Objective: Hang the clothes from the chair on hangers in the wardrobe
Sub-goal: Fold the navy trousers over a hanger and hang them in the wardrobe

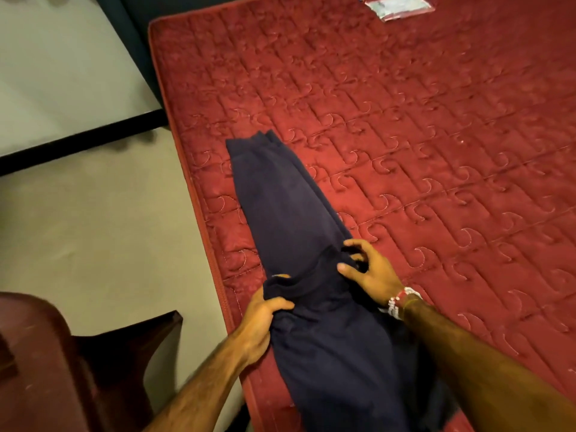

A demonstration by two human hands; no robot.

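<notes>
On the bed (405, 135): red quilted mattress, and the navy garment (280, 207) lies along its left edge, running from the person's body out towards the far end.
Garment, handling: soft and limp, I'd say, and light. It sags and bunches wherever it's touched, so it won't hold a shape of its own on the way to a hanger.
Garment, where to hold: best taken at two spread points on the near, wider part, much as now. One pinch in the middle would likely let it slump.
Garment, looks: dark navy, plain and matte, folded lengthways into a long narrow strip. There are layered edges at the far tip and creases at the near end. Shirt or trousers, I can't tell.
Chair (62, 353): dark reddish, low left on the floor, well apart from the garment.
Left hand (261, 316): curled tight round a bunch of cloth at the garment's left edge.
Right hand (374, 275): thumb and fingers (353, 243) half closed, pinching a gather of cloth on the right side.
Bracelet (397, 302): beaded, on the right wrist.
</notes>
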